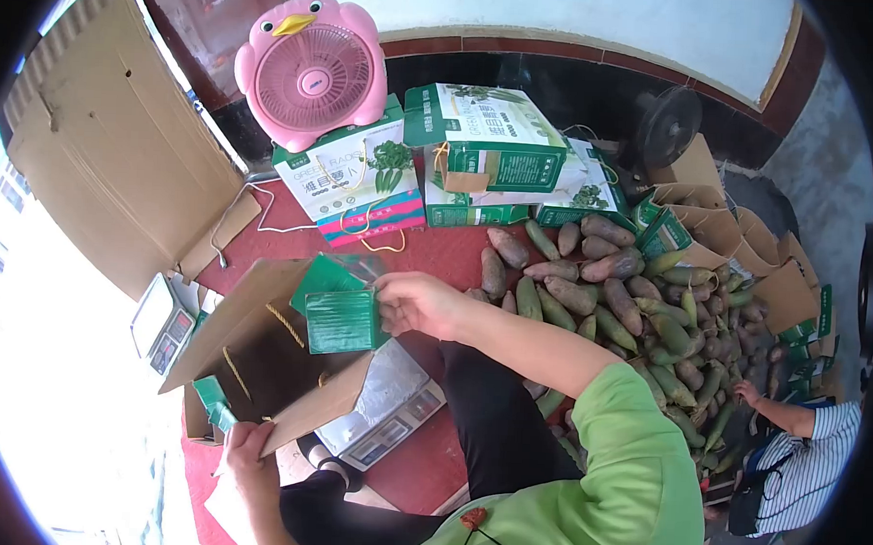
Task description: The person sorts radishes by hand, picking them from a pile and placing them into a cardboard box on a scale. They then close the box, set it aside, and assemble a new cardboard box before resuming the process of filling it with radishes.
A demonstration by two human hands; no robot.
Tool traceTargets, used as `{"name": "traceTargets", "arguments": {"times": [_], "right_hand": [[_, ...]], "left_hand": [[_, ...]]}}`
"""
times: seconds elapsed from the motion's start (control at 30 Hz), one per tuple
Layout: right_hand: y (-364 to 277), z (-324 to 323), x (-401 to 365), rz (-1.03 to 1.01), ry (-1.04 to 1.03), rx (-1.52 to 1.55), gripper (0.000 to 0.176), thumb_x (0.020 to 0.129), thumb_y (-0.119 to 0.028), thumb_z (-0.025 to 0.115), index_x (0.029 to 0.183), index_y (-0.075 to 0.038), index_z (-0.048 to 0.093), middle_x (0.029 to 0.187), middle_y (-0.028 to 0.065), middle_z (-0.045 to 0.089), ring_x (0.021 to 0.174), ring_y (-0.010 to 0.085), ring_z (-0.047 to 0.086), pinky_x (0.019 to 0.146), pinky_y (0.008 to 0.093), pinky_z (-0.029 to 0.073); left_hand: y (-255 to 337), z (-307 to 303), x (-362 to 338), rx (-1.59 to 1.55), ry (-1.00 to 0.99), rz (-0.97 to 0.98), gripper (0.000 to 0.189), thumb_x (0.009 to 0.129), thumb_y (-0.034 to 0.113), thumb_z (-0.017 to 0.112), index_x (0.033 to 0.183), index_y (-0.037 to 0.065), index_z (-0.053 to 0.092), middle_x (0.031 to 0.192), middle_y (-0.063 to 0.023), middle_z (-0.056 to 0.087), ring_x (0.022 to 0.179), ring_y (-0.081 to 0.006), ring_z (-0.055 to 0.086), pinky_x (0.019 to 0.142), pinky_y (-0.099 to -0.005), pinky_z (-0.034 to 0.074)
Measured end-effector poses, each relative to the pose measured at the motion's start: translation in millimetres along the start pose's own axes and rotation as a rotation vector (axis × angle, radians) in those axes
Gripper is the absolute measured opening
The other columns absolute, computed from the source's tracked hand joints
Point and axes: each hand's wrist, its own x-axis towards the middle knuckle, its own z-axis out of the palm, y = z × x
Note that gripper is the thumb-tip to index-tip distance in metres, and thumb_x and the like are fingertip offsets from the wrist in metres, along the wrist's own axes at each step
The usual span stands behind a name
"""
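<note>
An open cardboard carton (248,347) with a brown inside and yellow rope handles (286,325) stands in front of me. My right hand (418,304) is closed on a green printed flap (342,321) at the carton's far end. My left hand (250,456) grips the near edge of the carton's side wall (322,404), fingers bent over it. A smaller green flap (215,402) sticks up close to that hand. Beside the carton, partly under its wall, is a silver weighing scale (384,407).
Green and purplish radishes (630,310) lie heaped at right. Printed gift boxes (501,129) stand behind, one under a pink fan (313,77). A second scale (163,327) is at left. A co-worker's hand (748,391) reaches to the pile; opened cartons (701,230) stand behind.
</note>
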Motion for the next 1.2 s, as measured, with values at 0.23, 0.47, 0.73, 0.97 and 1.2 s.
{"name": "traceTargets", "arguments": {"times": [0.23,0.47,0.73,0.97,1.2], "right_hand": [[80.8,-85.7,72.3,0.257,0.128,-0.118,0.008,0.086,-0.019,0.052,0.083,-0.011,0.053,0.073,0.0008,0.056,0.067,0.0153,0.059,0.062,0.0327,0.048],[59.8,-90.2,55.1,0.169,0.221,-0.771,0.033,0.085,-0.020,0.055,0.114,-0.004,0.056,0.101,0.0064,0.062,0.088,0.0187,0.060,0.072,0.0377,0.050],[-47.7,-181.1,46.5,-0.662,0.698,-1.446,0.021,0.076,-0.009,0.058,0.097,-0.005,0.062,0.092,0.0200,0.062,0.089,0.0374,0.058,0.079,0.0431,0.048],[-160.4,-231.3,29.8,-0.688,1.204,-1.743,0.043,0.074,-0.008,0.065,0.116,-0.010,0.054,0.127,0.0137,0.046,0.115,0.0343,0.045,0.090,0.0421,0.043],[-164.3,-249.9,22.8,-0.518,1.100,-1.896,0.053,0.073,-0.014,0.069,0.122,-0.012,0.050,0.127,0.0087,0.048,0.118,0.0276,0.044,0.087,0.0461,0.041]], "left_hand": [[-16.0,63.4,-7.1,0.330,-0.272,0.138,0.011,0.069,0.007,0.056,0.078,0.009,0.062,0.079,-0.0047,0.052,0.080,-0.0244,0.055,0.065,-0.0376,0.047],[7.7,69.5,10.2,0.377,-0.488,0.071,0.017,0.074,0.007,0.057,0.090,0.007,0.064,0.086,-0.0066,0.054,0.086,-0.0246,0.055,0.071,-0.0373,0.046],[75.6,51.9,120.2,-0.418,-0.603,0.140,0.058,0.069,0.016,0.074,0.122,0.005,0.053,0.106,-0.0138,0.058,0.102,-0.0309,0.055,0.090,-0.0399,0.043],[164.9,215.4,259.7,-1.002,-0.799,-0.217,0.065,0.089,0.037,0.056,0.136,-0.003,0.035,0.135,-0.0145,0.043,0.123,-0.0228,0.043,0.095,-0.0351,0.041],[215.7,350.4,333.1,-1.325,-0.633,-0.375,0.080,0.085,0.047,0.060,0.142,0.004,0.023,0.144,-0.0122,0.030,0.132,-0.0253,0.028,0.100,-0.0506,0.032]]}}
